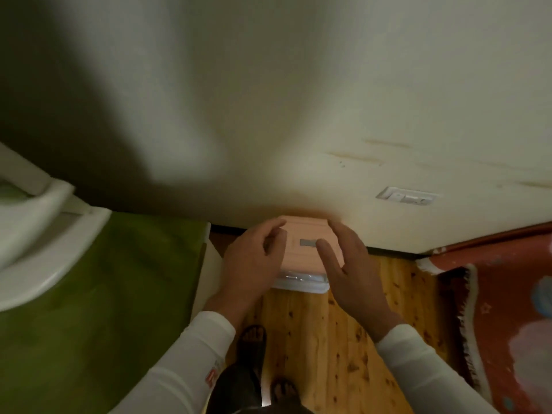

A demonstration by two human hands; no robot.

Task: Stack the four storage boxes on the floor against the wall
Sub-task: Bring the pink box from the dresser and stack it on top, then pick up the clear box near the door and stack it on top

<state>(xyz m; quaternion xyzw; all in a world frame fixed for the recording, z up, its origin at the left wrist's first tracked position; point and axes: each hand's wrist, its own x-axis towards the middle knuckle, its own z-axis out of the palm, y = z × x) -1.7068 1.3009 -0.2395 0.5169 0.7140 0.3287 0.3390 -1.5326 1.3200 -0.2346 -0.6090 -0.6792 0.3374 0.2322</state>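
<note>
A storage box with a pink lid (304,231) stands against the wall, seen from straight above. A grey label sits in the middle of the lid. Below its front edge shows the clear and white rim of a box (298,283); how many boxes lie under the lid is hidden. My left hand (254,258) curls over the lid's left edge, thumb at the far corner. My right hand (349,264) covers the right edge, with the index finger lying across the lid and the thumb at the far right corner.
A green cover (104,294) with a white frame (44,234) fills the left. A red patterned rug (501,294) lies at the right. A wall socket (406,197) sits low on the cream wall. My sandalled feet (254,339) stand on the wooden floor (328,339).
</note>
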